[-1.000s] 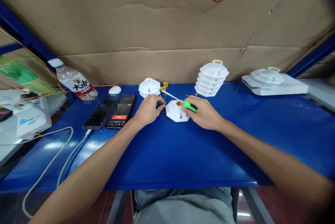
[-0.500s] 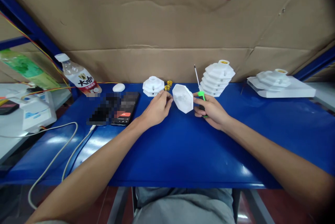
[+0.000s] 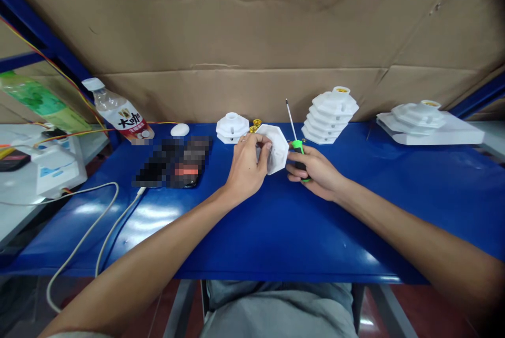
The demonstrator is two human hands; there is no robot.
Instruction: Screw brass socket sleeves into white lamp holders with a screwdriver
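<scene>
My left hand (image 3: 249, 165) is closed, thumb and forefinger pinched at the hollow underside of a white octagonal lamp holder (image 3: 279, 147). Whatever lies between those fingertips is hidden. My right hand (image 3: 311, 169) wraps round a screwdriver (image 3: 298, 151) with a green and black handle, its shaft pointing up. Fingertips of that same hand touch the right edge of the lamp holder, which is held tilted above the table. Just behind my left hand are brass screw shells (image 3: 256, 123), partly covered, beside a short stack of white lamp holders (image 3: 232, 128).
Behind my right hand stands a taller lamp holder stack (image 3: 330, 117). Further right, more holders (image 3: 417, 117) rest on a white box (image 3: 453, 130). Two phones (image 3: 193, 164), a cable (image 3: 118, 222), a white oval object (image 3: 180, 130) and a bottle (image 3: 120, 111) are on the left.
My left hand has moved right, from beside the brass shells to the underside of the lamp holder. The lamp holder has turned slightly and shifted a little left.
</scene>
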